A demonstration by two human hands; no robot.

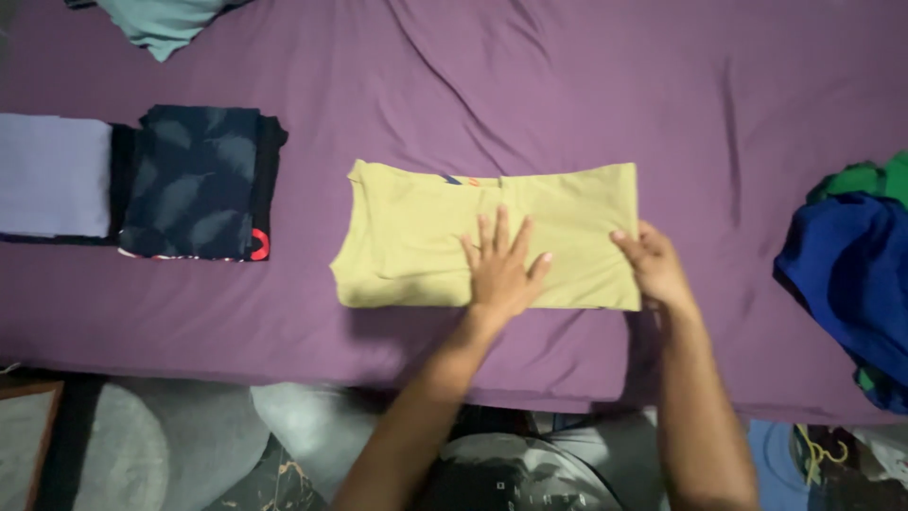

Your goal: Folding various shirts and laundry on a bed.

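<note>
Landmark: the yellow folded shirt (492,241), lying flat on the purple bed sheet (567,85), roughly mid-bed and near the person's edge.
Left hand: the left hand (501,270) lies flat on the shirt's middle, fingers spread, grip apart, pressing and holding nothing.
Right hand: the right hand (653,265) sits at the shirt's right edge, fingers curled over the hem; its grip looks closed on the cloth, though the underside is hidden, so this is not certain.
Handling: judged from its look, the shirt is light, soft and limp; it will sag and crease if lifted by one point. The best hold would be along an edge or at two corners, with a flat palm keeping the layers from sliding.
Left of the shirt: a dark patterned folded garment (203,185) and, beyond it, a pale lilac folded garment (52,175).
Right of the shirt: a blue and green clothes heap (851,274), well apart.
Above-left of the shirt: a teal garment (156,19) at the far edge.
</note>
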